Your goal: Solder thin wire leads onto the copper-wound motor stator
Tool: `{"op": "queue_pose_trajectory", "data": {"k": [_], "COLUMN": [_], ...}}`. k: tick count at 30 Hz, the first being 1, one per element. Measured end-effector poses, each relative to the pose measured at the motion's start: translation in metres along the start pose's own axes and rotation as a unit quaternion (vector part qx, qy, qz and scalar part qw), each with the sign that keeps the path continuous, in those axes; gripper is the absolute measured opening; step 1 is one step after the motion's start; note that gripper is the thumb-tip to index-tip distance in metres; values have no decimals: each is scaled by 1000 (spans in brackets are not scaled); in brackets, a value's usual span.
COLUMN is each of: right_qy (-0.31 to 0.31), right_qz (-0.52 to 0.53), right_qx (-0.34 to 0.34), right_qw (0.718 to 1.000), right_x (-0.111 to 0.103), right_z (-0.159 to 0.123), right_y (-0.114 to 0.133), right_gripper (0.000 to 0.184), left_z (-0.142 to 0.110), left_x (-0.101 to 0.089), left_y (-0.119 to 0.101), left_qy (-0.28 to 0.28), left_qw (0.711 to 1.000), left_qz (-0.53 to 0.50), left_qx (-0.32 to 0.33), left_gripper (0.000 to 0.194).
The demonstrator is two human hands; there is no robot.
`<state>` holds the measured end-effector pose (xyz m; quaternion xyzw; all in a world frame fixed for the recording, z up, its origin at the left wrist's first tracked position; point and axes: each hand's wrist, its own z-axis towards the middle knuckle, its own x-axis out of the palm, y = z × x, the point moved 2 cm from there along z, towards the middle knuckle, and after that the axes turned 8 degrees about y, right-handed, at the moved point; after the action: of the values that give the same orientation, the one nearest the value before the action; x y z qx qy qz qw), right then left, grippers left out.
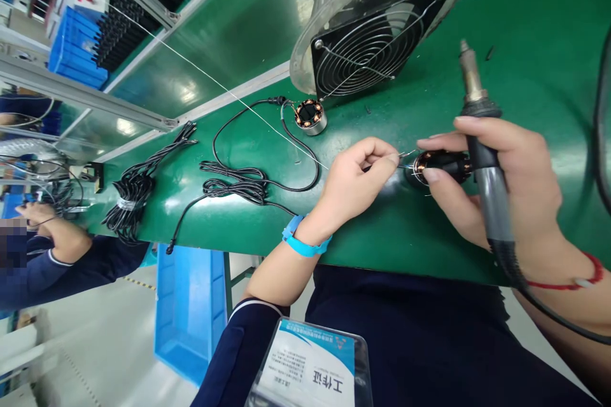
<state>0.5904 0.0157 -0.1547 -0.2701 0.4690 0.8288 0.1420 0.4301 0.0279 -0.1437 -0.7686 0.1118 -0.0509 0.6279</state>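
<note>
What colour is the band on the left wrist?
Bright blue wristband, seen clearly in the head view.

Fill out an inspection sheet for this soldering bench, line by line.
Surface: green bench mat, glossy.
Job's things: wound motor stator; soldering iron, tip up.
Clutter: second stator; caged extraction fan.
Hands: left hand fingers pinch thin wire at the stator; right hand grips iron and steadies stator.
Cables: loose black lead; tied cable bundle; solder wire strand.
Surroundings: blue bin under the bench; co-worker's hand at left.
</note>
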Motion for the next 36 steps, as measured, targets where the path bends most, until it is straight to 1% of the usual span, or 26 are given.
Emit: {"op": "queue_pose_trajectory", "data": {"k": [2, 3, 5, 8, 10, 11, 14, 17, 19, 21, 24, 28, 30, 32, 33, 36], "right_qy": [-11, -10, 0, -5, -17, -18, -16, -14, -15, -16, -26, -41, -33, -35, -50, -130], "right_qz": [10, 5, -16, -33, -20, -9, 24, 37, 35, 26, 3, -12, -17, -19, -11, 14], "right_qx": [-36, -57, -88, -99, -99, -98, -87, -87, -94, -104, -116, -122, -119, -104, -88, -44], "right_qw": [999, 998, 996, 994, 995, 995, 996, 995, 995, 994, 993, 992, 992, 994, 995, 990], "right_x": [2, 3, 5, 6, 6, 6, 7, 9, 9, 8, 8, 9, 9, 7, 5, -6], "right_z": [1, 2, 4, 8, 9, 9, 8, 8, 8, 8, 8, 7, 7, 7, 6, 0], "right_y": [-2, -2, -1, 2, 2, 2, 0, -2, -2, -1, 2, 2, 2, 4, 6, 11], "right_gripper": [60, 61, 57, 51, 50, 50, 50, 50, 51, 50, 46, 44, 44, 45, 45, 43], "left_z": [-1, -2, -3, -5, -7, -8, -10, -12, -13, -14, -15, -16, -15, -14, -13, -12], "left_x": [0, 0, -1, -2, -4, -4, -6, -7, -7, -6, -7, -6, -6, -5, -5, -3], "left_y": [0, 0, 1, 1, 1, 1, 0, -2, -3, -4, -6, -9, -8, -6, -4, 2], "left_qy": [-6, -7, -2, 19, 30, 35, 45, 46, 39, 36, 34, 51, 48, 34, 25, 17], "left_qw": [1000, 1000, 1000, 999, 999, 999, 993, 979, 967, 957, 949, 951, 958, 968, 972, 983], "left_qz": [-7, -10, -13, -14, -17, -15, 14, 85, 136, 180, 221, 217, 208, 198, 190, 159], "left_qx": [6, 13, 27, 24, 21, 30, 106, 182, 212, 225, 221, 216, 191, 153, 133, 91], "left_gripper": [6, 7, 11, 13, 13, 13, 17, 21, 20, 19, 14, 10, 9, 9, 9, 9]}}
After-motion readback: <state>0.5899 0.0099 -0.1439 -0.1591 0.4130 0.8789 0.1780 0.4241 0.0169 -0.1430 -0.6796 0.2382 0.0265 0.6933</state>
